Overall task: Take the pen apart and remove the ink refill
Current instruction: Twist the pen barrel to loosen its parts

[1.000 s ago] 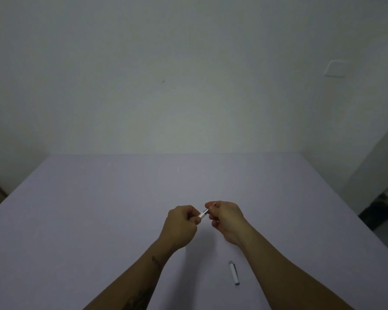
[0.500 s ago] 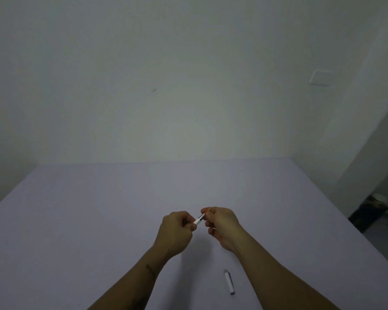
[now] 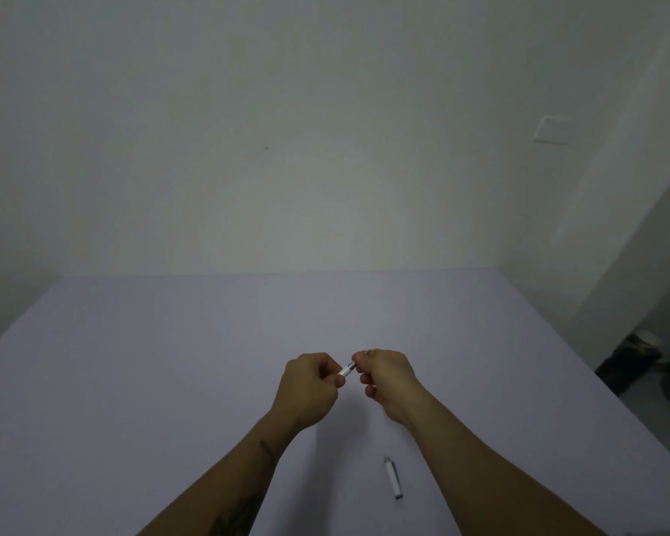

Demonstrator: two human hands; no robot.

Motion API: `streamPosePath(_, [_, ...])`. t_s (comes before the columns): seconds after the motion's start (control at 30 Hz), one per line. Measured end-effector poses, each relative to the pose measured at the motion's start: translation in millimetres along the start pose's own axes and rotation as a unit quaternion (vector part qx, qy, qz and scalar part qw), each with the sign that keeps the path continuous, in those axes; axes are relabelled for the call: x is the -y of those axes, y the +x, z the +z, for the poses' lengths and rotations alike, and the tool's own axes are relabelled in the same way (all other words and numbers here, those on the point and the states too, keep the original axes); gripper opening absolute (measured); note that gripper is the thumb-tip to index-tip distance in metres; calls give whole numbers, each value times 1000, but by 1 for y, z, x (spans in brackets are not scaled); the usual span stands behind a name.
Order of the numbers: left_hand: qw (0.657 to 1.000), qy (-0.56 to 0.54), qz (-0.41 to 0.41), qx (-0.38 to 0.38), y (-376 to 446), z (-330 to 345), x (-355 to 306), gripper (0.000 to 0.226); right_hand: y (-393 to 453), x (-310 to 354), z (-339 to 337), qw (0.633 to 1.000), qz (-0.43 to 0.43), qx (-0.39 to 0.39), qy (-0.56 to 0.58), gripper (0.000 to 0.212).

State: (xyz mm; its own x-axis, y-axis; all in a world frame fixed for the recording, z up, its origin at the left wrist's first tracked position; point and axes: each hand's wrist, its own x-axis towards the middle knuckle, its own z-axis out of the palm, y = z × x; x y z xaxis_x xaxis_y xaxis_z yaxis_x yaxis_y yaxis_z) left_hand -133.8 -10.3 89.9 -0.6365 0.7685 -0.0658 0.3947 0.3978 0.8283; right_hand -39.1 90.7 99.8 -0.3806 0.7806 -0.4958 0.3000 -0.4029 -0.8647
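Note:
A white pen [image 3: 347, 369] is held above the table between both hands, tilted up to the right; only a short stretch of its barrel shows. My left hand [image 3: 310, 388] is closed around its lower end. My right hand [image 3: 387, 377] pinches its upper end with the fingertips. The pen's white cap [image 3: 393, 477] lies loose on the table, between my forearms and close to the right one.
The pale lilac table [image 3: 151, 361] runs back to a white wall. Its right edge slopes down toward me, with dark objects [image 3: 627, 361] on the floor beyond it. A wall plate [image 3: 552, 130] sits high on the right.
The camera has turned, so the scene sits slightly lower and further left in the frame. Both hands keep their hold on the pen with hardly any shift.

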Motion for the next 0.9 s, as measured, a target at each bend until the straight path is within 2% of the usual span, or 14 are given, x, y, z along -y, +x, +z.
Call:
streamPosePath(0.13, [1000,6,-1,-4,0,0,0,7,-6,2,-4,999,-9,33,12,22])
streamPosePath(0.23, [1000,10,0,-8,0,1,0,7,-8,0,-6,998,15,54,34,13])
streamPosePath(0.33, [1000,9,-2,-10,-1,1,0,6,-10,-1,-7,999,34,40,10,16])
streamPosePath(0.5, [1000,16,5,-5,-2,0,1,6,-8,-2,-2,1000,-8,-2,-21,12])
streamPosePath(0.63, [1000,19,5,-8,-3,0,1,6,-12,1,-6,999,-8,43,14,25])
streamPosePath(0.73, [1000,17,9,-6,-4,0,-1,6,-13,-1,-8,997,17,67,40,17])
streamPosePath(0.9, [1000,16,16,3,-6,2,-2,7,-11,-6,-5,1000,0,19,16,16])
